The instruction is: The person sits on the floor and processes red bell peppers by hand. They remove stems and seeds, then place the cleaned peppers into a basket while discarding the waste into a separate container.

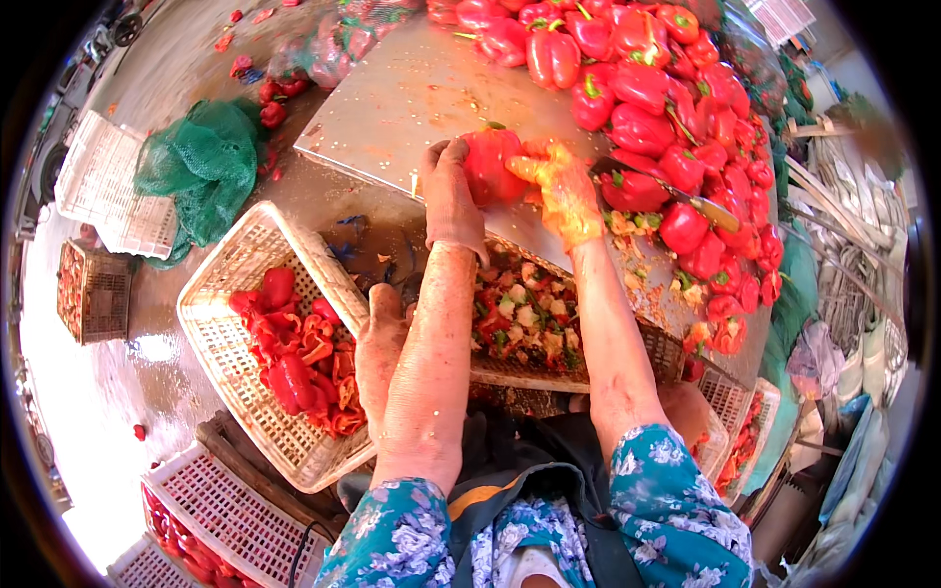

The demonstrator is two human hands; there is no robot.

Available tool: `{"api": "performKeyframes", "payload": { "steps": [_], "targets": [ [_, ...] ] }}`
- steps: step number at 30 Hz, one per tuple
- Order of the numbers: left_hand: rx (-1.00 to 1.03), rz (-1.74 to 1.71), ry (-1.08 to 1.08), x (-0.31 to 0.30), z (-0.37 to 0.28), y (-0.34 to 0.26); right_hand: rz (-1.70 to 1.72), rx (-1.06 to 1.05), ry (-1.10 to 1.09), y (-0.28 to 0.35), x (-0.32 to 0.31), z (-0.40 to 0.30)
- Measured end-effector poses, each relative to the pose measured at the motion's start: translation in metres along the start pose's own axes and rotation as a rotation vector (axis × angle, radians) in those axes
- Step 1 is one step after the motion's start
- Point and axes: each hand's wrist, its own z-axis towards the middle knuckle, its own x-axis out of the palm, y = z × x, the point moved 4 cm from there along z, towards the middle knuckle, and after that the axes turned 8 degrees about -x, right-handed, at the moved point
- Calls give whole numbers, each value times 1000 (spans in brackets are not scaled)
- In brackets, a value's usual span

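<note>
Over the near edge of a metal tabletop, my left hand is closed round the left side of a red bell pepper. My right hand, gloved and covered in orange wet residue, touches the pepper's right side with its fingers. A knife lies on the heap of red bell peppers to the right. Below my forearms a crate holds cut cores, seeds and green stems. Left of it a white plastic basket contains opened red pepper pieces.
Pepper seeds and scraps lie along the table's right part. Green netting hangs on a white crate at left. More crates with peppers stand lower left and lower right. Net sacks lie beyond the table.
</note>
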Motion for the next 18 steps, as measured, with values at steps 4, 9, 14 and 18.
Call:
{"api": "performKeyframes", "payload": {
  "steps": [4, 9, 14, 18],
  "targets": [
    [-63, 59, 68, 12, -22, 33, 3, -193, -96, -23, -33, -37],
    [-140, 382, 310, 44, -54, 69, -36, -261, -113, -15, -72, -88],
    [-341, 428, 436, 56, -80, 96, 265, -231, -214, -22, -109, -119],
    [-255, 581, 617, 69, -105, 101, -204, -443, -102, -20, -156, -132]
  ]
}}
